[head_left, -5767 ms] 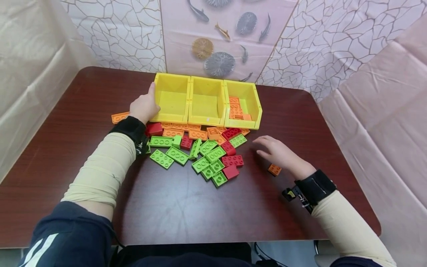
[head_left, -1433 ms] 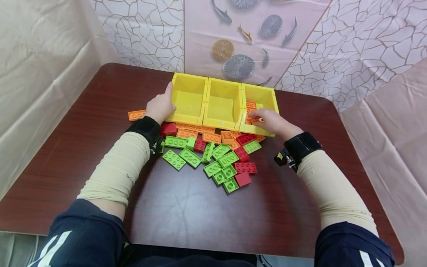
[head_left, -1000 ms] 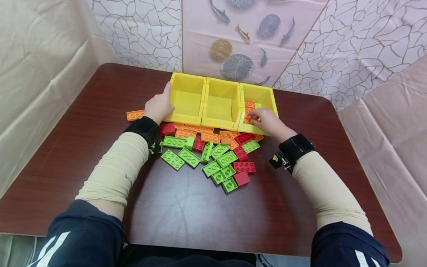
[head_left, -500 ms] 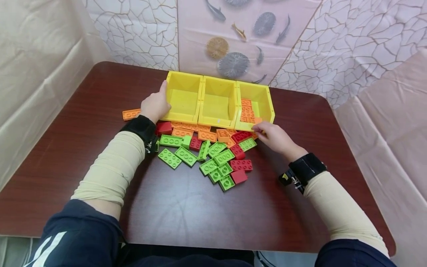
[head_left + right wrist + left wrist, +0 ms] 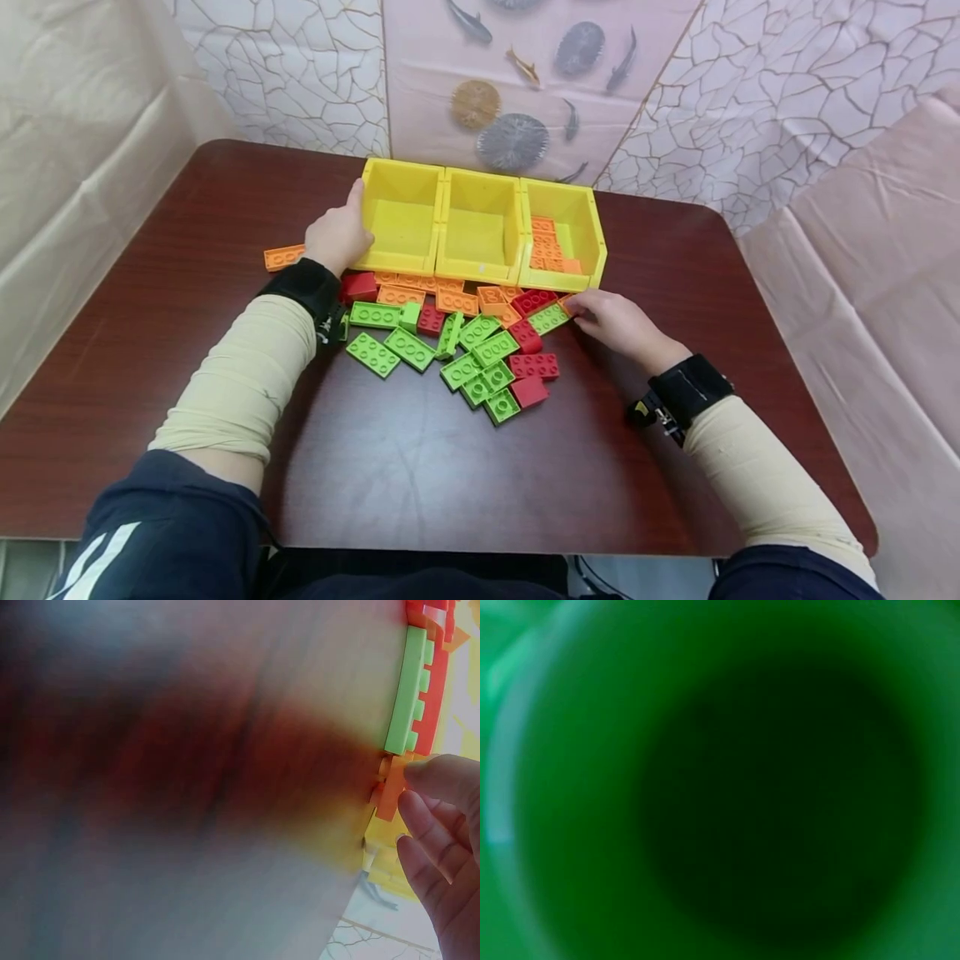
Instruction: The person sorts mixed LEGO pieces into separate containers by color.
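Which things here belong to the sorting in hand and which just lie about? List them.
In hand: right hand pinching an orange brick; right bin holding orange bricks; left hand on the left bin.

Lying about: green bricks, red bricks, lone orange brick, middle bin.

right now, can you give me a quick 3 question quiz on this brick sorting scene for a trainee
1. True or false: the middle yellow plastic bin holds bricks.
2. Which bin holds small orange plastic bricks: A the left yellow plastic bin, B the middle one, C the right yellow plastic bin?
3. What does the right hand touch?

Key
1. False; it shows only bare yellow floor.
2. C.
3. An orange plastic brick at the right edge of the loose pile, beside a green flat plastic brick; its fingertips pinch it. The left hand rests on the left bin's outer wall.
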`<state>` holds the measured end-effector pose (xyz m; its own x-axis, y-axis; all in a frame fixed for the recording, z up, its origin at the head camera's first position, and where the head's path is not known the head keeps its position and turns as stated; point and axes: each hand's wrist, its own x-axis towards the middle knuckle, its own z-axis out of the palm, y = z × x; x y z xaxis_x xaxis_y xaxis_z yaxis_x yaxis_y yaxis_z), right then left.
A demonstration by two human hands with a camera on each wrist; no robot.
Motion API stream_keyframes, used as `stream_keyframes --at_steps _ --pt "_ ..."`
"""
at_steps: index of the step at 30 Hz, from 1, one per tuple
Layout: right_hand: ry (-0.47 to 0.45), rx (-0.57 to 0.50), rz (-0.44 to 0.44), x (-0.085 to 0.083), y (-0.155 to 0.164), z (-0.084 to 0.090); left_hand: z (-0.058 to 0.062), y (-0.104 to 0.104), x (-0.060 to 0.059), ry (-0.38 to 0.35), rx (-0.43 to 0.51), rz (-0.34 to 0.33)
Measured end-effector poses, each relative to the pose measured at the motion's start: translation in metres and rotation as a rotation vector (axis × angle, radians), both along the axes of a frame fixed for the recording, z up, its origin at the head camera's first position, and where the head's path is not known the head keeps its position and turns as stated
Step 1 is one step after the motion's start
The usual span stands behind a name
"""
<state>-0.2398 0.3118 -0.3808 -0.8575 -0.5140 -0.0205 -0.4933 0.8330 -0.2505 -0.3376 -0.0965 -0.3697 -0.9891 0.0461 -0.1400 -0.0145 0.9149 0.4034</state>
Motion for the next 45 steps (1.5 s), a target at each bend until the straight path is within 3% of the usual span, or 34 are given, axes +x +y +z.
stream_keyframes --at_steps 15,24,35,45 --pt "0.047 -0.011 0.007 0.009 0.004 0.002 -0.003 0.000 -0.001 0.013 0.010 -0.004" --pt "0.210 -0.129 0.037 0.003 -0.002 0.023 -0.003 -0.001 -0.001 0.018 0.015 -0.004" --pt "0.272 -0.072 -0.098 -0.018 -0.013 0.030 -0.004 -0.001 -0.002 0.016 0.009 -0.001" --pt "0.242 -0.010 -0.184 -0.036 -0.018 0.023 -0.005 -0.002 -0.005 -0.010 0.014 0.008"
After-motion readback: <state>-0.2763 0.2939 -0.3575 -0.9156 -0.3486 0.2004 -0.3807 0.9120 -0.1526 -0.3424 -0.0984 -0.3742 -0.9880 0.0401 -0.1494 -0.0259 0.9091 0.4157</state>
